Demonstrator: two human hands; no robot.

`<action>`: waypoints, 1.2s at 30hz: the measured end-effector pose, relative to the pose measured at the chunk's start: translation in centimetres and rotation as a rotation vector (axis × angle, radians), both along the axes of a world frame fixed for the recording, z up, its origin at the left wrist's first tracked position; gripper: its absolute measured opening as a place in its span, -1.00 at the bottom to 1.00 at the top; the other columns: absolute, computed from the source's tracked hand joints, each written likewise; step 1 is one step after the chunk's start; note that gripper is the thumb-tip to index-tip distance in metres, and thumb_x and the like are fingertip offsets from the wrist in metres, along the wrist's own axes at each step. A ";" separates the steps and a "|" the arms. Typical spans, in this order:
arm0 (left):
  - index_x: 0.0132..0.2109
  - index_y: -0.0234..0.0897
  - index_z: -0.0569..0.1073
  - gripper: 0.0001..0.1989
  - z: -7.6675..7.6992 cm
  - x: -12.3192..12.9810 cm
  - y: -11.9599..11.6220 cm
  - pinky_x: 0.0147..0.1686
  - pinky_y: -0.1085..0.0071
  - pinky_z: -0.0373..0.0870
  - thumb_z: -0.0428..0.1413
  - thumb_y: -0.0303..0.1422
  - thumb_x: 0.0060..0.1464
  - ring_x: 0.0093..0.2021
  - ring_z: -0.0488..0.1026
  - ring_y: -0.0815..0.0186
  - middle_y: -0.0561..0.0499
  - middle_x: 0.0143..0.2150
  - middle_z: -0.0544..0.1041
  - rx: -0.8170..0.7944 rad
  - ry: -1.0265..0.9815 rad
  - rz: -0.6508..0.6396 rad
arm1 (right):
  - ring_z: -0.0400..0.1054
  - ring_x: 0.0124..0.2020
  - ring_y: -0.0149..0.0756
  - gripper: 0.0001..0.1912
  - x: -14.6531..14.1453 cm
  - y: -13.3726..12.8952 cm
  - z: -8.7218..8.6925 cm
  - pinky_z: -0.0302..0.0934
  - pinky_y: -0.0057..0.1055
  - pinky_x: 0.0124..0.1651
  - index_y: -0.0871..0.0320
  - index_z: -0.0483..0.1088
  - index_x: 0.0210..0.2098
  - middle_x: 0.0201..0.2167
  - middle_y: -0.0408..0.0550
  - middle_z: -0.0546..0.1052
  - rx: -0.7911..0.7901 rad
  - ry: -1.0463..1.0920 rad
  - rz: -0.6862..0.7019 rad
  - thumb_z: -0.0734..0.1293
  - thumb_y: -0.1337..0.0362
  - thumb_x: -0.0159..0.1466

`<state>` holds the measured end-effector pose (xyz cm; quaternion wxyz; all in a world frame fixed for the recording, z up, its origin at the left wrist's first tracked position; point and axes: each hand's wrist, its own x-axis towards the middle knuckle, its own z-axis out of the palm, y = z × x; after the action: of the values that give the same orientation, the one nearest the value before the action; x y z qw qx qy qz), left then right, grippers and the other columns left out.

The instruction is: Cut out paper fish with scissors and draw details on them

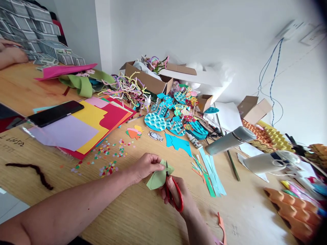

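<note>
My left hand (148, 166) pinches the upper edge of a small piece of light green paper (156, 179) above the wooden table, near the middle of the view. A curved line is drawn on the paper. Red-handled scissors (181, 201) are gripped in my right hand (182, 194), just right of the paper. Their dark blades point up and away and overlap the paper near my left fingertips. Part of the right fingers is hidden behind the handles and the paper.
Stacked coloured sheets (68, 131) carry a black phone (57, 113) at left. Confetti (108, 168), blue paper scraps (178, 144), paper strips (211, 173), a glue bottle (194, 141) and a grey bottle (230, 139) lie beyond my hands. Another person's hand (11, 54) shows far left.
</note>
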<state>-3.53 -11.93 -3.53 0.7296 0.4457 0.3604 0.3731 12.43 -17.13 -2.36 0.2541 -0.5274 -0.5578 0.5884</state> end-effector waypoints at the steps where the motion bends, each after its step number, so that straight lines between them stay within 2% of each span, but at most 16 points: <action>1: -0.50 -0.37 0.42 -0.75 0.0 0.0 0.0 -0.46 0.47 0.15 0.21 -0.23 -0.21 -0.53 0.24 0.43 0.07 -0.54 0.40 0.001 0.002 -0.002 | 0.08 -0.76 -0.54 -0.31 0.0 0.0 0.0 -0.13 -0.55 -0.69 0.21 0.30 -0.60 -0.76 -0.16 0.32 0.003 -0.009 -0.002 0.13 -0.33 0.16; 13: -0.49 -0.37 0.41 -0.74 0.2 0.0 0.0 -0.47 0.47 0.12 0.20 -0.22 -0.22 -0.53 0.21 0.44 0.08 -0.55 0.37 -0.018 -0.006 0.002 | 0.15 -0.75 -0.50 -0.33 0.1 0.1 -0.5 -0.07 -0.55 -0.68 0.22 0.30 -0.56 -0.75 -0.15 0.33 0.033 -0.029 -0.014 0.13 -0.31 0.18; 18: -0.49 -0.37 0.41 -0.74 0.2 0.0 0.1 -0.46 0.47 0.11 0.20 -0.23 -0.22 -0.53 0.19 0.45 0.08 -0.55 0.36 -0.008 -0.004 -0.001 | 0.11 -0.78 -0.53 -0.32 0.2 0.2 -0.9 -0.09 -0.56 -0.69 0.21 0.28 -0.61 -0.79 -0.18 0.28 0.045 -0.012 -0.009 0.14 -0.31 0.18; 24: -0.45 -0.38 0.43 -0.74 0.0 0.1 0.1 -0.44 0.46 0.13 0.19 -0.23 -0.21 -0.51 0.22 0.43 0.06 -0.52 0.39 -0.020 0.021 0.031 | 0.16 -0.77 -0.50 -0.35 0.3 0.2 -1.2 -0.06 -0.56 -0.70 0.23 0.33 -0.54 -0.75 -0.15 0.34 0.031 -0.007 -0.025 0.16 -0.29 0.18; 36: -0.46 -0.39 0.44 -0.75 -0.2 0.1 0.2 -0.44 0.46 0.14 0.19 -0.24 -0.21 -0.51 0.23 0.43 0.06 -0.53 0.41 0.001 0.016 0.018 | 0.12 -0.77 -0.52 -0.31 0.1 0.2 -0.6 -0.06 -0.55 -0.70 0.20 0.29 -0.61 -0.79 -0.17 0.29 0.034 -0.030 -0.001 0.12 -0.33 0.16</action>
<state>-3.48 -11.75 -3.69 0.7230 0.4456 0.3704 0.3762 12.57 -16.93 -2.93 0.2551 -0.5319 -0.5712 0.5708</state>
